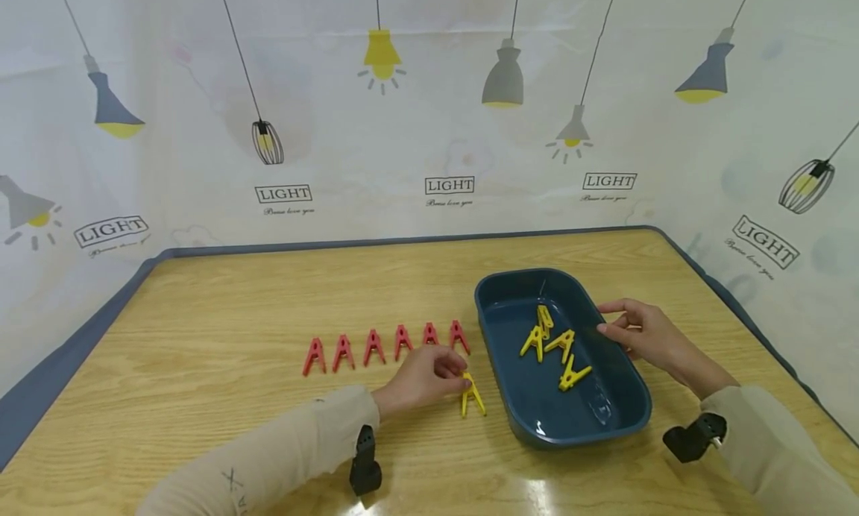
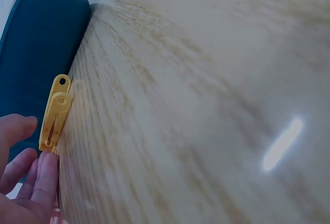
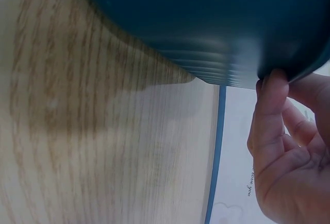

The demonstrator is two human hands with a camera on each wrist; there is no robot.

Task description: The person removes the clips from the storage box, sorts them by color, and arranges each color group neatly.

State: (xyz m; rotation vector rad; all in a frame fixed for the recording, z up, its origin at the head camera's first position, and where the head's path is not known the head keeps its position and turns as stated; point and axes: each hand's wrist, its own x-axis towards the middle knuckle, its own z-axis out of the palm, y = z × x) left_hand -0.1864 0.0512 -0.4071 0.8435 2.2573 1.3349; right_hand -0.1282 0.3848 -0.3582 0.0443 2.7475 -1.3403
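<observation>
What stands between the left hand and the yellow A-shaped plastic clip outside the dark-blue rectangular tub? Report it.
Nothing visible: the left hand is at the narrow end of the yellow clip. The blue tub stands beyond the clip, outside that path.

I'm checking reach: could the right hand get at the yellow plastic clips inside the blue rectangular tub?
Probably yes: the right hand holds the tub by its edge, and the open top leaves the yellow clips uncovered; it would likely let go first.
</observation>
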